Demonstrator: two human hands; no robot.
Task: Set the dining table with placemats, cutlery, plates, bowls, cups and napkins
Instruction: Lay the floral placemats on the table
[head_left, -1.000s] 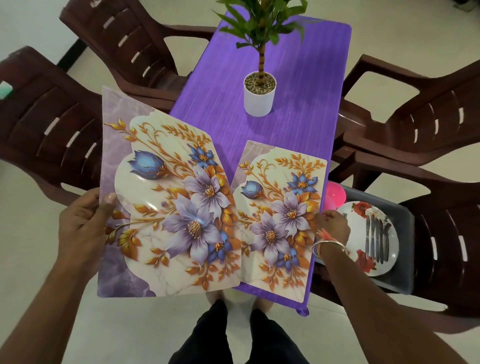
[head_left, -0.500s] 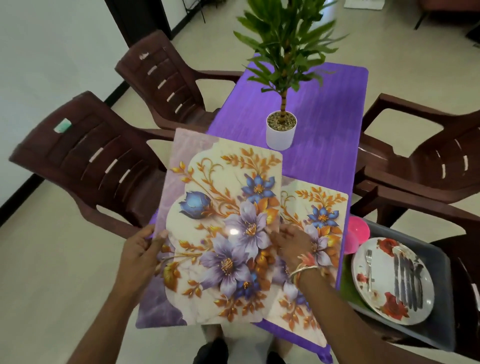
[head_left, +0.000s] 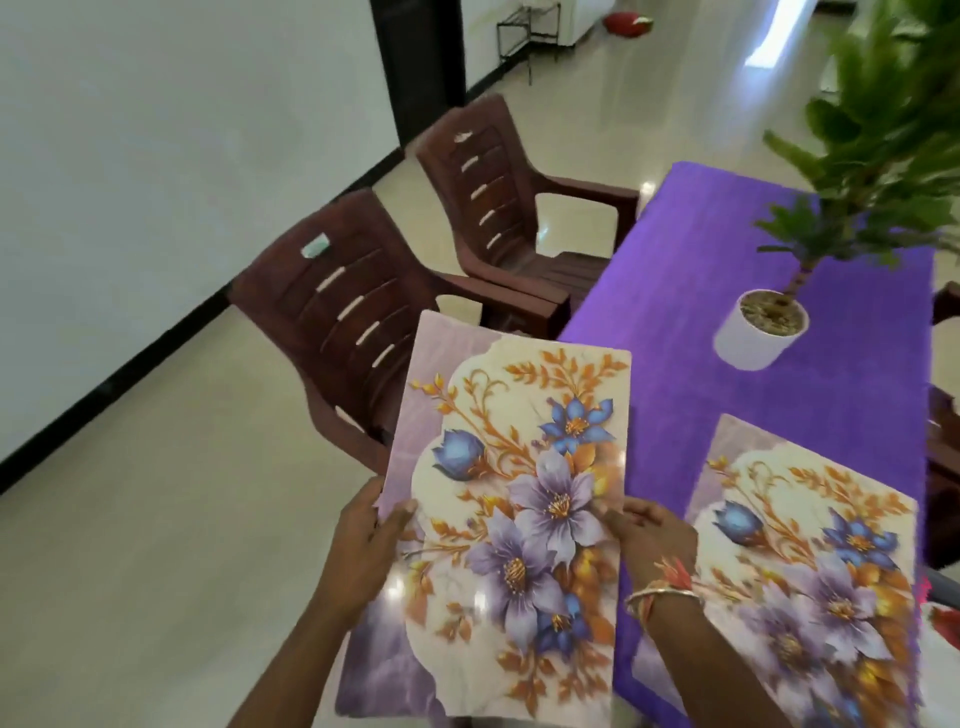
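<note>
I hold a floral placemat (head_left: 514, 467) with purple and blue flowers in the air, off the left side of the purple table (head_left: 727, 322). My left hand (head_left: 366, 540) grips its left edge, thumb on top. My right hand (head_left: 649, 535) pinches its right edge. A second placemat of the same pattern (head_left: 810, 561) lies flat on the near right end of the table.
A white pot with a green plant (head_left: 761, 332) stands mid-table. Two brown plastic chairs (head_left: 353, 317) (head_left: 498, 192) line the table's left side, and another chair's edge shows at the far right (head_left: 943, 467). Pale tiled floor lies to the left.
My view has swung left and up. My right hand left the placemat on the table and took the right edge of the held one, which now sits clear to the left of it.
</note>
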